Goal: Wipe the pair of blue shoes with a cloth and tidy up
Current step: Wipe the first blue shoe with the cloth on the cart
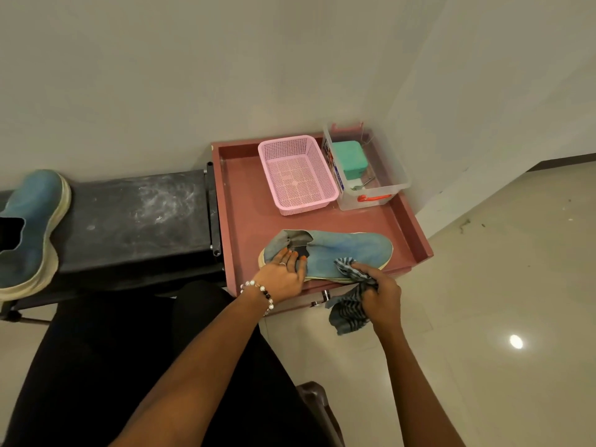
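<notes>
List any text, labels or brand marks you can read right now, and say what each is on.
Nothing can be read.
Printed label on the left wall of the clear plastic box: colourful print, too small and blurred to read.
Blue shoe on the tray, blue shoe on the bench, pink basket, striped cloth: no visible marking.

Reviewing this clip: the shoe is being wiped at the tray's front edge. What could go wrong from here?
1. The blue shoe lies along the near rim of the red tray; a hard stroke may push it off, though the left hand steadies its heel.
2. The striped cloth, bunched in the right hand, hangs past the rim and might snag the metal latch below.
</notes>
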Demonstrator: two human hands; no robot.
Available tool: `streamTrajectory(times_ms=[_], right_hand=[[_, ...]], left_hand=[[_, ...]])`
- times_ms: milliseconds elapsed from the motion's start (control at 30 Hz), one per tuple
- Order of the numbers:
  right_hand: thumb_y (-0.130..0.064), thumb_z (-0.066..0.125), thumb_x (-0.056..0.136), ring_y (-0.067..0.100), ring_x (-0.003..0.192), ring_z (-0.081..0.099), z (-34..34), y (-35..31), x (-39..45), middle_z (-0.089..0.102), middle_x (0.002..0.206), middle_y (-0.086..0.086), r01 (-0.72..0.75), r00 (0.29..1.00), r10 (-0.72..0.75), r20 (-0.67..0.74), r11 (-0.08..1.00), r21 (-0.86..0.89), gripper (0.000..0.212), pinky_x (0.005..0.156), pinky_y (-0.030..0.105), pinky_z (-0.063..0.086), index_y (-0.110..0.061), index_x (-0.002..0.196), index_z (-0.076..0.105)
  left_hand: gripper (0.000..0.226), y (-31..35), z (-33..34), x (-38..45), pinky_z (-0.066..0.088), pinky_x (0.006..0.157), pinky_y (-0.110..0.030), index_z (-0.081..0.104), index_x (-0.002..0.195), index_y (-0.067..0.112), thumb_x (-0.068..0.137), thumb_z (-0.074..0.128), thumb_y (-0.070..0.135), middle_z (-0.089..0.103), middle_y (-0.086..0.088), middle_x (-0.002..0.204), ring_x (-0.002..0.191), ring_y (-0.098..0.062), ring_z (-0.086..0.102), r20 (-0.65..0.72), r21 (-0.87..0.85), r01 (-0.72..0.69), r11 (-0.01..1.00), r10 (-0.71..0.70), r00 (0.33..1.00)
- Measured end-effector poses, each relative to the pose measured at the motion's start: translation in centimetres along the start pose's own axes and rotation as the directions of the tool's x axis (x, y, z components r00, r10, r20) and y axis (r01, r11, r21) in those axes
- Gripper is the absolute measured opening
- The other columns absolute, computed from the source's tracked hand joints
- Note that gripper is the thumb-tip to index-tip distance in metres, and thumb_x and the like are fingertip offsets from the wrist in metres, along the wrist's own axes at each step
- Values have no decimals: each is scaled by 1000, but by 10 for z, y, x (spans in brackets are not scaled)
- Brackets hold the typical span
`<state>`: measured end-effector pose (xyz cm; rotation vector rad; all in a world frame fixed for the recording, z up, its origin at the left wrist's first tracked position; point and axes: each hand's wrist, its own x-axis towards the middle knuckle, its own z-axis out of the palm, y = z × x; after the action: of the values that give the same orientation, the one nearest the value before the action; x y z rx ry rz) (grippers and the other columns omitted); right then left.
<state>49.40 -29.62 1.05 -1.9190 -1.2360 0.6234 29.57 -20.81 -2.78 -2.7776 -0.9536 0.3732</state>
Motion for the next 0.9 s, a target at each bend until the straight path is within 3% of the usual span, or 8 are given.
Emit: streamTrajectory(times_ms=[167,267,367,433,533,700,767,900], right_hand=[[12,39,67,10,103,60,-19,-16,0,67,106,-3,24,999,-22,-40,998,56,56,92,17,46,-11,108,70],[22,43,71,14,106,60,-33,-29,2,65,109,-2,87,992,-81,-92,994,61,56,95,26,47,-8,111,68],[27,44,68,18,106,59,-36,-40,4,66,111,5,196,976,-198,-94,980,-25,59,97,29,45,-5,112,67],[21,41,63,23,107,58,-27,-42,6,66,113,11,265,962,-270,-38,959,-98,58,100,34,42,-2,110,67],[12,40,57,28,118,53,-4,-40,11,63,120,15,327,945,-316,86,926,-190,62,108,41,33,0,112,66],[18,69,59,31,130,45,25,-43,30,57,131,12,358,932,-298,207,850,-387,64,111,30,18,-2,120,62],[20,70,50,35,125,50,29,-43,31,60,126,15,407,914,-345,215,775,-484,68,108,41,27,0,115,65],[8,77,42,44,118,53,50,-62,16,62,121,21,322,944,-279,174,682,-657,73,96,64,38,1,113,65]], left_hand=[[38,9,-20,-9,58,75,-48,66,105,-3,82,39,9,69,-27,80,73,-38,70,-70,-68,-34,997,29,997],[46,16,-35,-25,57,79,-42,46,114,-4,80,32,23,68,-20,83,74,-33,68,-170,-190,-94,977,61,984],[46,18,-47,-34,53,88,-46,47,120,-3,80,43,19,69,-20,97,83,-30,69,-217,-221,-48,974,-1,976],[57,17,-52,-36,38,106,-53,39,137,-5,86,54,16,56,-23,128,108,-32,62,-152,-290,56,955,-104,983],[65,9,-54,-38,0,117,-46,-3,150,0,99,34,17,6,-20,158,143,-35,19,140,-325,240,915,-205,969],[64,-2,-52,-46,-2,120,-42,-17,148,3,97,22,-3,-19,-17,156,146,-30,-12,169,-375,322,869,-277,946],[68,0,-49,-55,0,120,-43,-23,146,9,96,21,-1,-22,-12,156,146,-26,-13,189,-386,395,833,-348,918],[66,7,-50,-60,-5,118,-47,-29,142,8,97,18,5,-23,-12,156,147,-25,-7,256,-358,506,785,-438,861]])
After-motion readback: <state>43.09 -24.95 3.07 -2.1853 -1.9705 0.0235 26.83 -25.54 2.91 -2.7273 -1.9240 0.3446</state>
